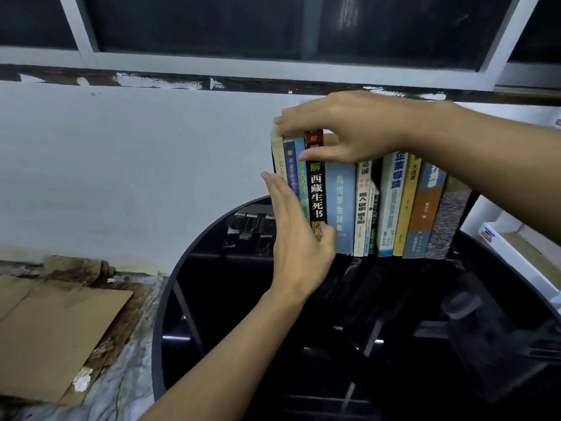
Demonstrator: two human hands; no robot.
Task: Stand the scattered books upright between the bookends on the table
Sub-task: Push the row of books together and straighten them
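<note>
Left hand (299, 238) nearest, flat-fingered against the left end of the book row (391, 208) standing on the black table (170, 299), spines vertical; right hand (349, 129) beyond, straight fingers over the leftmost tops, gripping nothing.

A row of paperback books (361, 205) stands upright, spines facing out, at the far edge of a round, glossy black table (165, 314). From the left come a cream book (277, 159), a dark blue book (290, 165), a black book (317, 196) with white Chinese characters and a thick pale blue book (340, 208). Further right stand a yellow book (408, 202) and an orange-and-blue book (425, 214). A mottled grey book (447, 220) ends the row.
</note>
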